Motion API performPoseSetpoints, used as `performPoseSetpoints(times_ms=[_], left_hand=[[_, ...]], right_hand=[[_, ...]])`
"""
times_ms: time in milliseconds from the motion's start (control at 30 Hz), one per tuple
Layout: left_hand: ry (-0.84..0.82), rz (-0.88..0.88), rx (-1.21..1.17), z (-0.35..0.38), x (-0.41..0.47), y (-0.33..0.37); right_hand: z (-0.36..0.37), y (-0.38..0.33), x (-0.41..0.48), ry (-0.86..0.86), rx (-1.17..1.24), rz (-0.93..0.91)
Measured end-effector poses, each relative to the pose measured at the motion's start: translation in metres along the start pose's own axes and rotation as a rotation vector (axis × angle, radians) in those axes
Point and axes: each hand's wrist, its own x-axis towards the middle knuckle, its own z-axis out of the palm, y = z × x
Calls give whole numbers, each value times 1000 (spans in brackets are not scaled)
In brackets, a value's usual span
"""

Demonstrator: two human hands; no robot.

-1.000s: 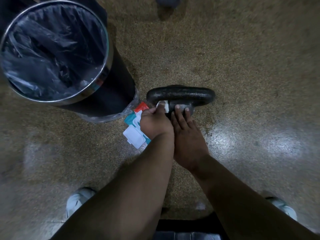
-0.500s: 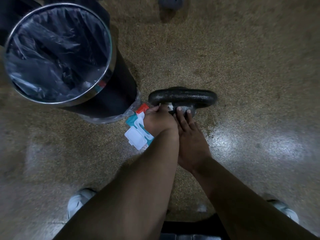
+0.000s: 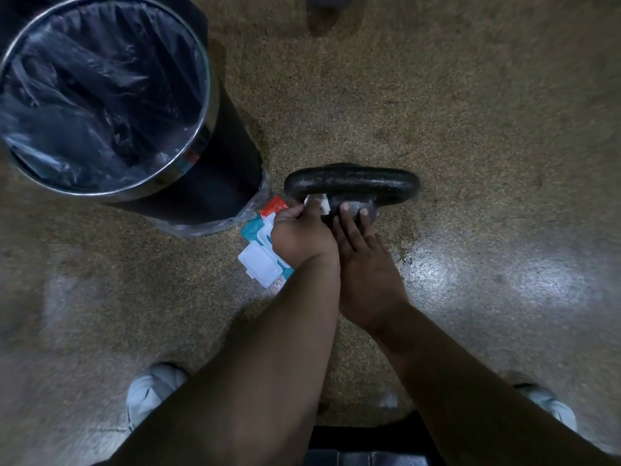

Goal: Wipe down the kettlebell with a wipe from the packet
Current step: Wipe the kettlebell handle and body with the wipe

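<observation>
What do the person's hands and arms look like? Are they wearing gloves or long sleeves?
No gloves and no long sleeves. The left hand and right hand are bare, and so are the left forearm and right forearm, down to the picture's edge. No watch, bracelet or ring shows. The nails that show are short.

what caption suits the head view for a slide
Left hand holds a white wipe against the kettlebell, right hand resting on it, packet and bin alongside

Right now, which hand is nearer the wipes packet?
Left. The left hand overlaps the packet, pinching a wipe; the right hand rests farther right on the kettlebell.
</observation>
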Motion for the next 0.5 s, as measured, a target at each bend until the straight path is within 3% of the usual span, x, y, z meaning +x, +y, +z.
performPoseSetpoints(times_ms=[333, 500], left_hand=[[-78, 78, 82, -5, 7, -1], [-18, 88, 46, -2, 7, -1]], right_hand=[[-1, 0, 0, 14, 15, 16], [-3, 0, 0, -3, 10, 9]])
